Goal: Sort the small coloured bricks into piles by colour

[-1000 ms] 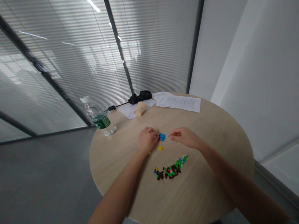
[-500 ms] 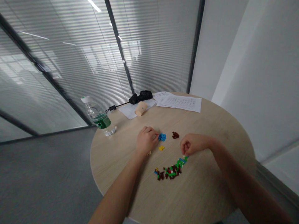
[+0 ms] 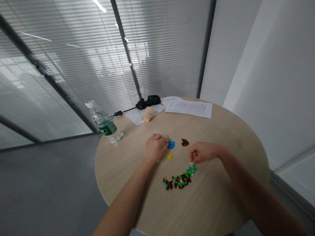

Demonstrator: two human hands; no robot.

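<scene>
On the round wooden table (image 3: 221, 137) my left hand (image 3: 154, 148) rests with curled fingers, its fingertips touching a small cluster of blue bricks (image 3: 171, 144). Just below lie a few yellow bricks (image 3: 169, 156). A small group of brown bricks (image 3: 184, 142) sits to the right of the blue ones. My right hand (image 3: 201, 152) is closed in a pinch, fingertips down at the upper end of a mixed pile of green, brown, blue and red bricks (image 3: 180, 178). What the pinch holds is too small to make out.
A plastic water bottle (image 3: 102, 122) stands at the table's left edge. At the back lie a tipped paper cup (image 3: 148, 114), white paper sheets (image 3: 189, 107), and a black object with a cable (image 3: 147, 101). Glass walls with blinds stand behind; a white wall is at right.
My right hand left the brown bricks beside the blue ones, then came down and toward me to the top of the mixed pile. My left hand stayed at the blue bricks.
</scene>
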